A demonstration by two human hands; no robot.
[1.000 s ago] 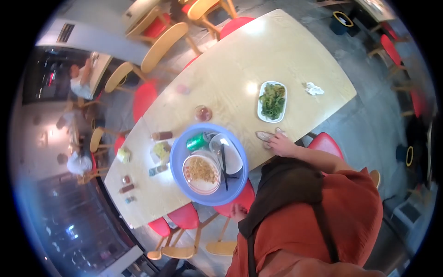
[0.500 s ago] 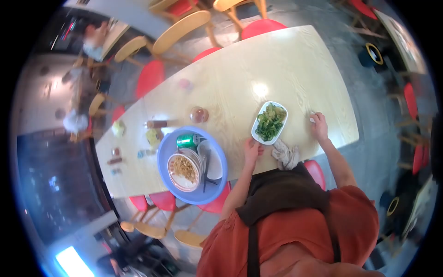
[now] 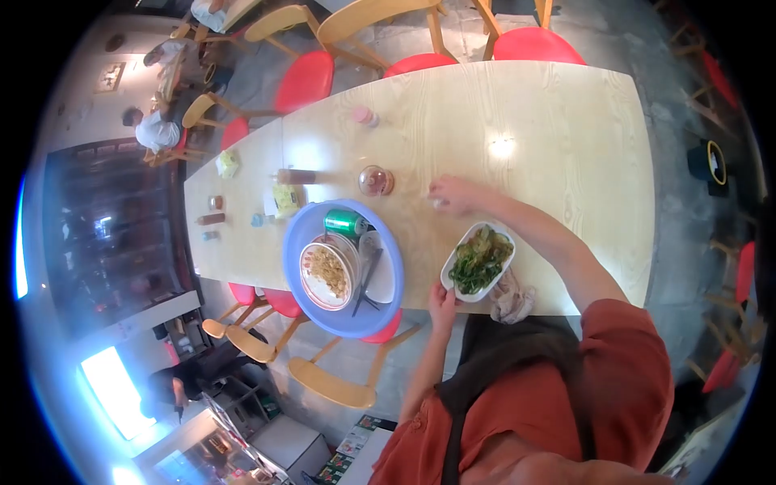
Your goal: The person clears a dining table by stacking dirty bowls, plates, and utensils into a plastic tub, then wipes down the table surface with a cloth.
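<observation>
Left hand (image 3: pixel 442 299) is gripping the near corner of the white plate of greens (image 3: pixel 478 260), fingers closed on its rim at the table's near edge. The plate is sitting on the light wooden table (image 3: pixel 558 153), tilted diagonally, just right of the blue basin (image 3: pixel 301 242) and not touching it as far as can be seen. Right hand (image 3: pixel 453 195) is reaching across over the plate, resting on the tabletop beyond it, fingers curled over something small and white; cannot tell whether they are actually pinching it. A crumpled grey-brown rag (image 3: pixel 512 297) is lying at the table edge, touching the plate's near right side. The basin is overhanging the near edge of the table and is holding a bowl of fried rice (image 3: pixel 326 272), a green can (image 3: pixel 346 221) lying on its side, an empty white plate (image 3: pixel 382 268) and dark chopsticks (image 3: pixel 364 283) laid across it. Just beyond the basin a small glass dome jar (image 3: pixel 377 180) is standing, near the right hand. Farther left a brown bottle (image 3: pixel 296 175), a yellow packet (image 3: pixel 285 198) and a few small condiment items are sitting on the table. Red-seated wooden chairs (image 3: pixel 305 79) are lining the far side. Other people are sitting at tables in the far upper left.
</observation>
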